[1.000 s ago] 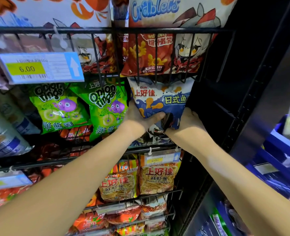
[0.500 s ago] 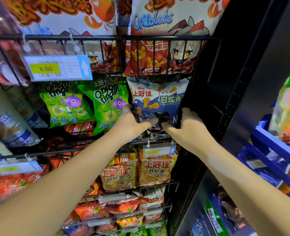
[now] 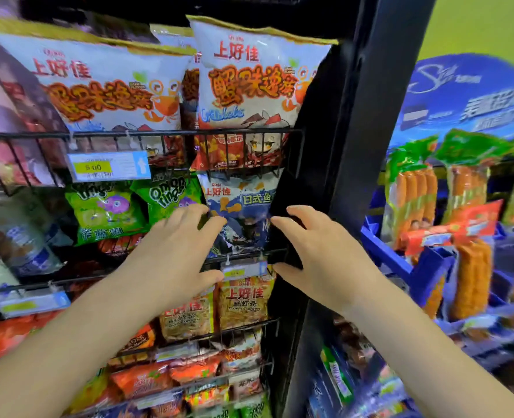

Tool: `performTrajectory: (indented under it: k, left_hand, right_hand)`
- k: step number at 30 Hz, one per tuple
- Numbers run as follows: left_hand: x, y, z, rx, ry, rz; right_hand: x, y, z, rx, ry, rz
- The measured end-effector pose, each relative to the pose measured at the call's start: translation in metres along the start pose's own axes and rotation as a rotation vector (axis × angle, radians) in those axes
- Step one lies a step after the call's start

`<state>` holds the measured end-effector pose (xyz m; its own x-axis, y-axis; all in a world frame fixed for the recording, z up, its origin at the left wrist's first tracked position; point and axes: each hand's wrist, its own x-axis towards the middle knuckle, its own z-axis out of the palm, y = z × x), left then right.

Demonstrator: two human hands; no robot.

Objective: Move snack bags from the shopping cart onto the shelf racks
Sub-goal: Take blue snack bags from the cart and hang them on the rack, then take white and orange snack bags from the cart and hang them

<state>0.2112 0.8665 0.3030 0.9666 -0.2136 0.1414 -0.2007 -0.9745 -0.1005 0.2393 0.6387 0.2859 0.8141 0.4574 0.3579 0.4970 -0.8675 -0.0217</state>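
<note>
A blue and white snack bag [image 3: 240, 212] stands in the middle wire rack [image 3: 243, 256] at its right end, against the black shelf post. My left hand [image 3: 174, 254] hovers just left of the bag, fingers spread, holding nothing. My right hand [image 3: 316, 251] is just right of it, in front of the post, fingers apart and empty. Neither hand grips the bag. The shopping cart is out of view.
Green onion ring bags [image 3: 108, 212] sit left of the blue bag. Large crab snack bags [image 3: 249, 95] fill the rack above, prawn cracker bags [image 3: 243, 300] the rack below. A black upright post [image 3: 349, 146] bounds the racks. A blue sausage display [image 3: 460, 212] stands at right.
Both hands have let go of the blue bag and drawn back with fingers spread. The camera has tilted up, so the upper crab snack bags now show.
</note>
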Motion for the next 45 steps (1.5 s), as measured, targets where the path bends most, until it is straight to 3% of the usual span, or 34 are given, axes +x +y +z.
performTrajectory:
  k: [5,10,16,25,37,45]
  left_hand:
    - [-0.022,0.037,-0.016,-0.06,0.049,0.126]
    - [-0.023,0.086,-0.01,-0.164,0.167,0.326]
    - [-0.028,0.166,0.016,-0.313,0.169,0.694]
    - [-0.075,0.283,0.026,-0.423,0.055,1.003]
    - [-0.106,0.473,0.011,-0.29,0.004,1.131]
    - [-0.1,0.566,0.024,-0.246,-0.066,1.104]
  right_hand:
    - [-0.077,0.003,-0.029,0.047,0.039,0.133]
    - [-0.16,0.009,-0.045,0.07,0.071,0.407]
    - [-0.264,-0.002,-0.062,0.012,0.084,0.743]
    - [-0.394,-0.022,-0.096,-0.025,0.149,1.09]
    - [-0.545,0.051,-0.127,-0.065,0.104,1.25]
    - [-0.608,0.126,-0.129,0.004,0.11,1.277]
